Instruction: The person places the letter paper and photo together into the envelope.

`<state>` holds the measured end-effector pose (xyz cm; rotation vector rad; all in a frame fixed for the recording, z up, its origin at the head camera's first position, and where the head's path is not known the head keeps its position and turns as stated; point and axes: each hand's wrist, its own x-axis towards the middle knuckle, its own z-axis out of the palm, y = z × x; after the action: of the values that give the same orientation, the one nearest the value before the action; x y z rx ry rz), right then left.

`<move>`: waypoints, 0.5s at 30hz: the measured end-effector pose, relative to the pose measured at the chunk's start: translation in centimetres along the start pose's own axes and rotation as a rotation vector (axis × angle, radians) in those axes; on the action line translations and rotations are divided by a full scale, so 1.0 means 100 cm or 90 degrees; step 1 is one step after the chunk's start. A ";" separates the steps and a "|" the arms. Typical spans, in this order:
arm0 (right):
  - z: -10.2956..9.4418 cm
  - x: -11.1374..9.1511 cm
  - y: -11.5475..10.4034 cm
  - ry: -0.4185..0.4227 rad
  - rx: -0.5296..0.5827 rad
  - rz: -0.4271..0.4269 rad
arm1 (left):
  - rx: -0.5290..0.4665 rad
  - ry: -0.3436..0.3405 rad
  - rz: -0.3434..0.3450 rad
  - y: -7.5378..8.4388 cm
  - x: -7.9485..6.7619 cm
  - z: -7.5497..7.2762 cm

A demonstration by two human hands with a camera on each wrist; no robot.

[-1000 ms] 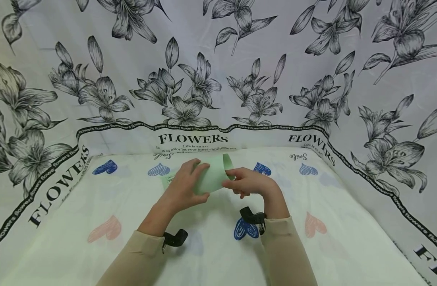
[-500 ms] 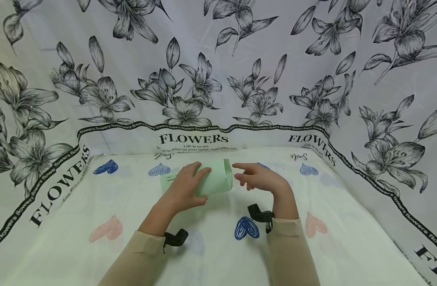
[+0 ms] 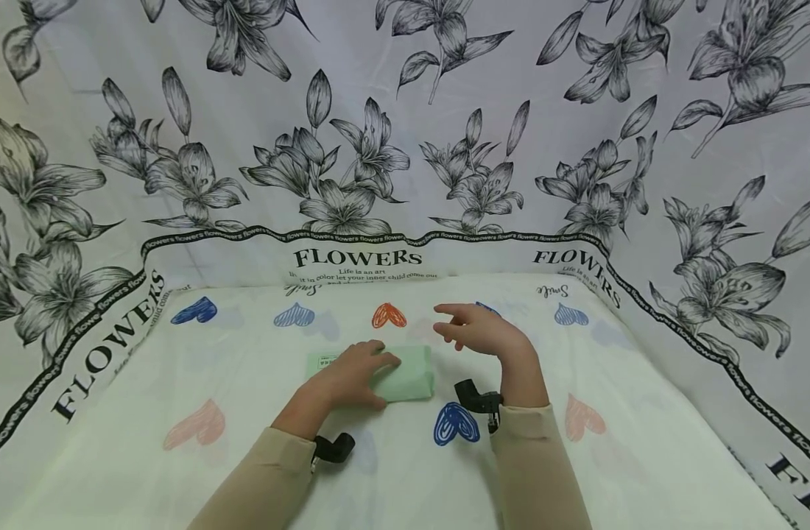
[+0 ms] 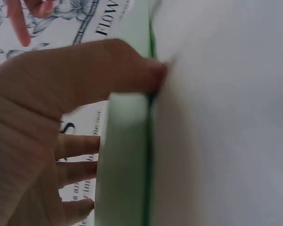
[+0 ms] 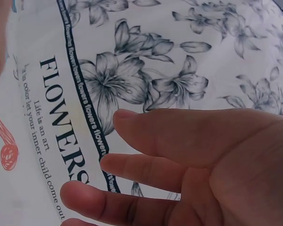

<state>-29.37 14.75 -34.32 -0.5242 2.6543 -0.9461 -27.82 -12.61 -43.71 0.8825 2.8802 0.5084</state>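
A flat, pale green packet [image 3: 408, 374] with a small printed label at its left end lies on the white cloth in the head view. My left hand [image 3: 355, 375] spans it from above and covers its middle. In the left wrist view the thumb presses the near edge of the packet [image 4: 125, 165], and the fingers reach its far side. My right hand [image 3: 478, 329] hovers to the right of the packet, apart from it. The right wrist view shows that hand [image 5: 188, 174] holding nothing, its fingers loosely extended.
The white cloth [image 3: 246, 471] with printed hearts covers the surface. Behind and to the sides hangs a flower-printed curtain [image 3: 405, 184] with a black lettered band. Each wrist carries a small black camera, such as the left camera [image 3: 335, 447].
The packet has come down nearer to me with the left hand, from raised and gaping at its right end to flat. The right hand has let go of that end and moved right.
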 end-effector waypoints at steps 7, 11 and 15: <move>0.000 0.000 0.002 0.004 -0.003 0.014 | -0.040 -0.072 -0.067 0.002 -0.001 0.005; -0.001 -0.001 0.001 0.002 -0.001 0.014 | -0.040 -0.078 -0.089 0.003 -0.002 0.004; 0.000 -0.001 0.001 0.001 0.002 0.015 | -0.008 -0.046 -0.134 0.001 -0.001 0.005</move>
<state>-29.35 14.89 -34.39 -0.4899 2.6537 -0.9430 -27.55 -12.40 -44.15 0.5726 2.8555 0.4624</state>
